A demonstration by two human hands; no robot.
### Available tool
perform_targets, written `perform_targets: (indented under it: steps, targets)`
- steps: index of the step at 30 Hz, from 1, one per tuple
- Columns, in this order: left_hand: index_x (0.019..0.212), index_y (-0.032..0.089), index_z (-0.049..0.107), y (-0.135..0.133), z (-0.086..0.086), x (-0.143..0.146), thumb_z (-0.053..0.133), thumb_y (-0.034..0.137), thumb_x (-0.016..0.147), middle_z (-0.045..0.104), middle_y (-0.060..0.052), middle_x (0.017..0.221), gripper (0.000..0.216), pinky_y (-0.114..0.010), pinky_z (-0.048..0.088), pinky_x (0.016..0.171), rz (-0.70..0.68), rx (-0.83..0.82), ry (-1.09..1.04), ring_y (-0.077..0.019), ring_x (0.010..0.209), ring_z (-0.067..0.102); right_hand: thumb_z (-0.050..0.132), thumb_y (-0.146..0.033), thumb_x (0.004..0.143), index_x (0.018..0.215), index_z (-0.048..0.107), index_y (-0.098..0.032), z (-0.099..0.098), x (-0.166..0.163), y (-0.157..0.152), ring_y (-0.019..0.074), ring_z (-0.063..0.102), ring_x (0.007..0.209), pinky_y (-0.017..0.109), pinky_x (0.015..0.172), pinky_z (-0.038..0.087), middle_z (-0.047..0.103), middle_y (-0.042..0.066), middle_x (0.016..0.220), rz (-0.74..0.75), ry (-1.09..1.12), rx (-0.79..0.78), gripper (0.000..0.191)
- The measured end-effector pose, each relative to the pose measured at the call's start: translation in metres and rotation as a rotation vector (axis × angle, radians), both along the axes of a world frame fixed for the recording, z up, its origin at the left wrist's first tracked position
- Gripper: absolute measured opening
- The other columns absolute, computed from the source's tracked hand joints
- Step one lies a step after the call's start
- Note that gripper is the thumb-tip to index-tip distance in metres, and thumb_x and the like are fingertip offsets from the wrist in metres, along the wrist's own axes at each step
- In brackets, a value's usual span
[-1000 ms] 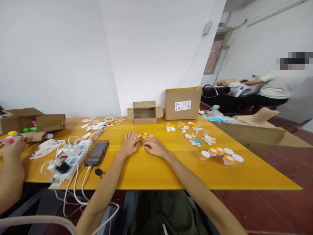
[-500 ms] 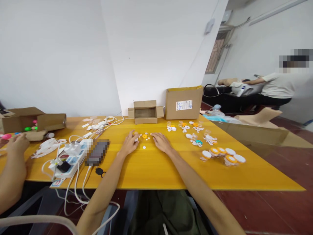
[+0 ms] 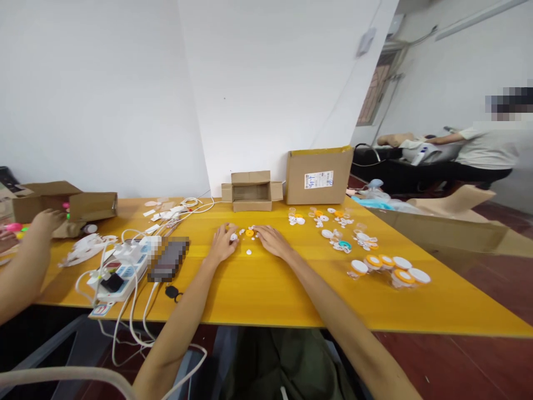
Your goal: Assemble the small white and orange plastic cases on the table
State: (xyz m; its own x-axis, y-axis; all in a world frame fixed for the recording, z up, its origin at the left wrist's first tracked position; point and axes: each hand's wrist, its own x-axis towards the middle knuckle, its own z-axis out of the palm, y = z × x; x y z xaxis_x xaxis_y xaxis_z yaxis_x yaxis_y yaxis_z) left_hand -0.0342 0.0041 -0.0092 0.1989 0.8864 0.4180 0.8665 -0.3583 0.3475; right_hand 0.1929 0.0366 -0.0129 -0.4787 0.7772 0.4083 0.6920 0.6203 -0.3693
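Note:
My left hand (image 3: 222, 244) rests on the yellow table with its fingers curled round a small white round piece (image 3: 234, 237). To its right lies an orange ring-shaped lid (image 3: 249, 233) with a pale centre. Across from it, my right hand (image 3: 272, 241) lies low over the table, fingers stretched toward the lid. Its fingertips are beside tiny white pieces (image 3: 251, 228); whether they touch them I cannot tell. A small white disc (image 3: 249, 252) sits nearer to me, between both hands.
An open small carton (image 3: 251, 206) and a larger box (image 3: 318, 191) stand at the back. Orange and white lids (image 3: 402, 263) and small part groups lie right. A power strip (image 3: 129, 275), cables and a phone (image 3: 170, 260) lie left. A co-worker's hand (image 3: 49, 220) is at another carton.
My right fingertips have moved left, closer to the orange lid. The co-worker's hand has moved up to the left carton. The whole view has shifted slightly.

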Motion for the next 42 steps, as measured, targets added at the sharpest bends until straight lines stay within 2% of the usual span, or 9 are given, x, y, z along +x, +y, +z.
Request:
perform_targets:
  steps: [6,10,14,20,24,31,35,39,42]
  targets:
    - [0.139,0.032,0.052,0.001,-0.001,0.001,0.061,0.026,0.084,0.047,-0.011,0.142,0.056,-0.05,0.049,0.1,0.007,0.015,-0.029,-0.0294,0.114,0.059,0.05,-0.042,0.099,0.123,0.066,-0.031,0.002,-0.007,0.008,0.0257,0.062,0.12,0.043,0.101,0.049,0.065,0.006,0.136,0.009,-0.008,0.011,0.031]
    - [0.139,0.031,0.052,0.0,-0.001,0.003,0.062,0.024,0.084,0.046,-0.011,0.141,0.056,-0.049,0.05,0.1,0.0,0.023,-0.044,-0.0277,0.108,0.062,0.052,-0.046,0.098,0.124,0.066,-0.033,0.004,-0.014,0.013,0.0254,0.064,0.117,0.041,0.098,0.05,0.066,0.005,0.133,0.065,-0.036,0.015,0.033]
    - [0.139,0.029,0.052,-0.002,-0.001,0.005,0.061,0.022,0.084,0.044,-0.01,0.14,0.056,-0.045,0.053,0.098,-0.02,0.016,-0.07,-0.0244,0.102,0.065,0.052,-0.051,0.097,0.126,0.065,-0.03,0.008,-0.022,0.013,0.0274,0.061,0.122,0.044,0.102,0.048,0.064,0.007,0.137,0.064,-0.064,-0.021,0.038]
    - [0.141,0.03,0.049,-0.004,0.0,0.006,0.057,0.021,0.086,0.042,-0.011,0.141,0.056,-0.044,0.054,0.097,-0.039,0.006,-0.104,-0.0259,0.109,0.062,0.052,-0.053,0.096,0.126,0.066,-0.03,0.012,-0.029,0.009,0.0288,0.059,0.125,0.046,0.106,0.045,0.06,0.008,0.142,0.081,-0.128,-0.032,0.04]
    - [0.139,0.029,0.05,-0.004,0.0,0.006,0.056,0.019,0.085,0.042,-0.011,0.141,0.056,-0.043,0.056,0.094,-0.036,-0.001,-0.117,-0.0247,0.104,0.063,0.049,-0.056,0.097,0.124,0.067,-0.031,0.016,-0.031,0.007,0.0286,0.058,0.124,0.045,0.105,0.045,0.061,0.008,0.139,0.092,-0.164,-0.029,0.041]
    - [0.138,0.031,0.052,-0.002,-0.001,0.004,0.057,0.015,0.081,0.043,-0.009,0.139,0.059,-0.041,0.057,0.09,-0.031,0.018,-0.126,-0.0228,0.098,0.065,0.041,-0.055,0.1,0.137,0.058,-0.029,0.034,-0.041,-0.001,0.0292,0.049,0.135,0.047,0.112,0.037,0.05,0.008,0.151,0.04,-0.282,-0.132,0.049]
    - [0.138,0.031,0.052,-0.002,-0.001,0.004,0.058,0.015,0.079,0.043,-0.009,0.139,0.061,-0.042,0.056,0.091,-0.029,0.029,-0.135,-0.0231,0.099,0.065,0.042,-0.05,0.1,0.139,0.056,-0.028,0.035,-0.041,-0.006,0.0295,0.046,0.138,0.047,0.114,0.036,0.047,0.008,0.154,0.011,-0.266,-0.147,0.046]
    - [0.134,0.029,0.054,-0.002,-0.001,0.003,0.058,0.014,0.078,0.043,-0.009,0.139,0.058,-0.041,0.056,0.091,-0.031,0.024,-0.128,-0.021,0.091,0.065,0.051,-0.038,0.099,0.133,0.06,-0.025,0.029,-0.031,-0.004,0.0262,0.05,0.134,0.042,0.11,0.041,0.052,0.01,0.148,0.005,-0.167,-0.071,0.038]
    - [0.132,0.029,0.055,-0.002,-0.001,0.003,0.057,0.015,0.079,0.043,-0.009,0.139,0.054,-0.04,0.056,0.09,-0.027,0.024,-0.112,-0.0203,0.089,0.065,0.056,-0.03,0.096,0.121,0.067,-0.024,0.027,-0.027,-0.003,0.0241,0.058,0.123,0.039,0.105,0.045,0.064,0.01,0.133,0.023,-0.135,-0.026,0.028]
